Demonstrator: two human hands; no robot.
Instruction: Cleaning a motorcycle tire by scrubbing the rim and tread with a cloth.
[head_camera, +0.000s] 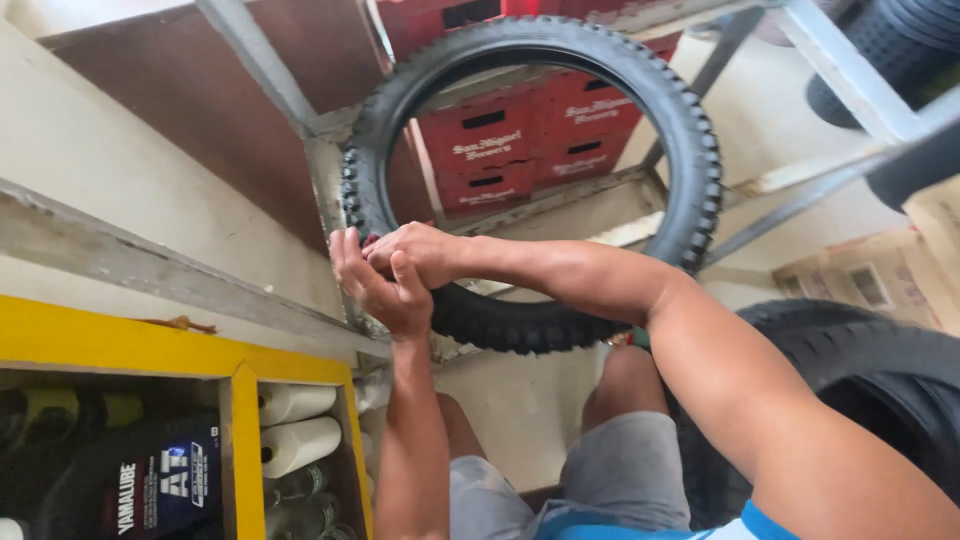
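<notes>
Both hands, left hand (385, 285) and right hand (420, 255), grip a knobby black tyre (700, 150) at its lower rim. Yellow cabinet (240, 440) holds white rolls (300, 445).

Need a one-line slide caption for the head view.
Both hands, left hand and right hand, grip a knobby tyre before red crates.

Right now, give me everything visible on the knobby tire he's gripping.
The knobby tire is black, looks like rubber, with blocky tread lugs around the outer edge and no rim inside; red crates show through its opening. It stands on edge against a grey metal frame. Both hands clamp its lower-left section: left hand in front, right hand overlapping it. Another tire lies apart at right.
</notes>
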